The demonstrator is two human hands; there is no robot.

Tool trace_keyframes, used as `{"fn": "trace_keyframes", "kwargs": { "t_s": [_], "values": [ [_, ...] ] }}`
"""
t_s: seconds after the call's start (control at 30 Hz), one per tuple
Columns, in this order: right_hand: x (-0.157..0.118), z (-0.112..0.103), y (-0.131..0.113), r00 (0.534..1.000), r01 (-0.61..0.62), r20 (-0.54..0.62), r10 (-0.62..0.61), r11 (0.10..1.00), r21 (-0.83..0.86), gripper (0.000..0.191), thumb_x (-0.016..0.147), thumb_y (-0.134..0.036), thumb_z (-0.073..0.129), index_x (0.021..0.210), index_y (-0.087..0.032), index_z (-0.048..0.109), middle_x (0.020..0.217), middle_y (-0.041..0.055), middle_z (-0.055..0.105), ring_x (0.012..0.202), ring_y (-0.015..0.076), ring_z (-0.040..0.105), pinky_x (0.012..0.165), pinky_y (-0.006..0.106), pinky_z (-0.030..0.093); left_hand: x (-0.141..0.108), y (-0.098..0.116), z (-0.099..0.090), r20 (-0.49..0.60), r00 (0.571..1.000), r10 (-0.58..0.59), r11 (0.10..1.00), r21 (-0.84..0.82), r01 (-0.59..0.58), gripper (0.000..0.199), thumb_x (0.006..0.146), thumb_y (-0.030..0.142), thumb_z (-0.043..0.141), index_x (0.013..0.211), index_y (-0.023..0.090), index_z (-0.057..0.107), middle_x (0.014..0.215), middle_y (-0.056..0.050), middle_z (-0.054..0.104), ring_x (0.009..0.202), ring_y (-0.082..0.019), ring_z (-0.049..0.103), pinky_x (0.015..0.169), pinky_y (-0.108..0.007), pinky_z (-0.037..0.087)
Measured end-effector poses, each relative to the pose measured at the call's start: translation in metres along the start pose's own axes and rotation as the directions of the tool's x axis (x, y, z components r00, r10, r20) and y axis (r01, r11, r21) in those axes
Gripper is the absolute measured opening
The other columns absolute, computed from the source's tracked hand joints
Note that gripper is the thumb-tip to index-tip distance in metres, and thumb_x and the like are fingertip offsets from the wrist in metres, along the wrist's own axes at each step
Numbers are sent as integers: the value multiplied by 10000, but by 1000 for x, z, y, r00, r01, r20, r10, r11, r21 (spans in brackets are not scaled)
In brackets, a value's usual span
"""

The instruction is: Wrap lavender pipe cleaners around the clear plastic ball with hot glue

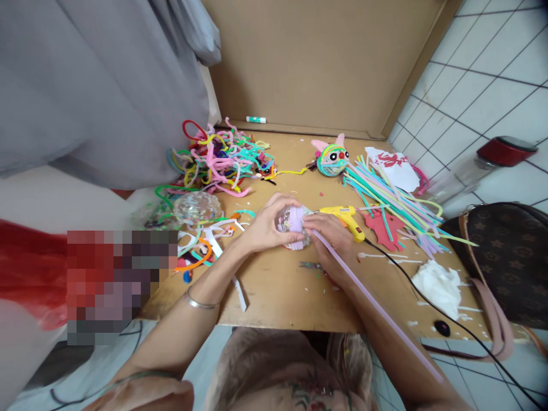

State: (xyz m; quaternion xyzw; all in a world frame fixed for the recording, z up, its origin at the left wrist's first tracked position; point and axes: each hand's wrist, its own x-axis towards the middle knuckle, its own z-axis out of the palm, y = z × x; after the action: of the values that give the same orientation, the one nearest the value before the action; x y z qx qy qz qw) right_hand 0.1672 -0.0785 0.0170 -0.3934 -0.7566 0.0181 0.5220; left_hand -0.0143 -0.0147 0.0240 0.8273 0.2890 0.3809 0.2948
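My left hand [277, 222] is wrapped round a clear plastic ball [296, 227] that has a band of lilac pipe cleaner across it. With my right hand [331, 240] I pinch a long lilac pipe cleaner [355, 278] against the right side of the ball; its free end trails down over my right forearm. Scissors [311, 265] lie partly hidden beneath my right hand. Just beyond that hand is a yellow glue gun [347, 218] on its side, its black cord running off to the lower right.
A tangled heap of pipe cleaners [222, 157] and another clear ball [197, 206] lie at the left. Behind stand a decorated ball with ears and eyes [333, 158] and a glue stick [256, 120]. At right are straight pipe cleaners [394, 197], crumpled tissue [439, 288] and a brown bag [500, 262].
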Motion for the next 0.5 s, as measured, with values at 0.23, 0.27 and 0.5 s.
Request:
{"fn": "trace_keyframes", "kwargs": {
  "t_s": [0.23, 0.27, 0.5],
  "values": [
    [-1, 2, 3, 999, 31, -11, -31, 999, -10, 122, 900, -172, 553, 895, -215, 667, 932, 70, 752, 905, 184, 698, 863, 378, 567, 0, -1, 0, -2, 1000, 31, 999, -12, -31, 521, 713, 436, 778, 1127, 180, 591, 1170, -113, 578, 1157, -257, 545, 1030, -424, 439],
    [-1, 2, 3, 999, 32, -17, -33, 999, -12, 122, 900, -167, 553, 892, -213, 666, 927, 71, 751, 905, 185, 697, 858, 376, 568, 0, -1, 0, -2, 999, 40, 999, -14, -40, 521, 717, 431, 778, 1132, 177, 592, 1172, -115, 577, 1157, -255, 545, 1031, -425, 439],
    [-2, 4, 5, 997, 64, -43, -65, 998, -16, 124, 900, -155, 551, 900, -209, 662, 924, 79, 748, 886, 184, 699, 843, 373, 570, -2, -7, 2, 9, 998, 59, 998, -28, -58, 496, 740, 438, 772, 1142, 188, 626, 1193, -108, 560, 1198, -267, 532, 1046, -452, 435]
  ]
}}
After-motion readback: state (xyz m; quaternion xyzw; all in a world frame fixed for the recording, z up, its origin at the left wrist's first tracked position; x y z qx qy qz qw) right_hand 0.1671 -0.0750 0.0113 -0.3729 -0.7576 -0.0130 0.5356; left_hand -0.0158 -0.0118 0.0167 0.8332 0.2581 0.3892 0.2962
